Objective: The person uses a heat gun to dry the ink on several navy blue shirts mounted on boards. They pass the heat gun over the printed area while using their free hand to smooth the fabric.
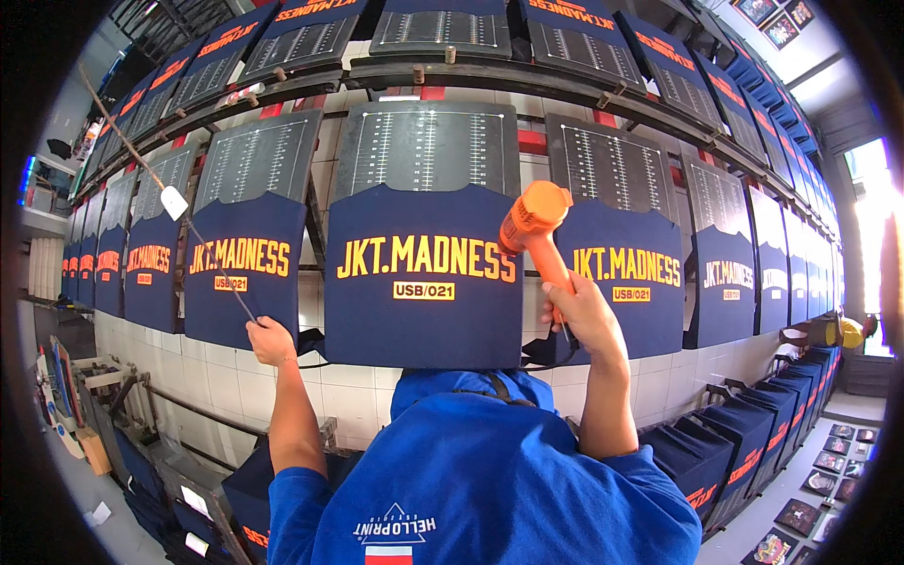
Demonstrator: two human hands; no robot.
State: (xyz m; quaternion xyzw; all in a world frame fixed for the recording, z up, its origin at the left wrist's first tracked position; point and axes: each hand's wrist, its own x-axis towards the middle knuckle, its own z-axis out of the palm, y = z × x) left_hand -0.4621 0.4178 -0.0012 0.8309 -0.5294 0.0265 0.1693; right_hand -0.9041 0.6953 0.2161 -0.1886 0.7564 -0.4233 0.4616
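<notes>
While both arms reach up to the centre navy shirt with orange lettering, the right hand wraps tightly around an orange heat gun at its right edge; the left hand, at its lower left, pinches a thin stick that bears a white pad.

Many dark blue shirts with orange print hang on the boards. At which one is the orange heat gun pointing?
The orange heat gun in the right hand points its nozzle at the large centre navy shirt, directly ahead; the neighbouring shirts lie off to either side.
</notes>
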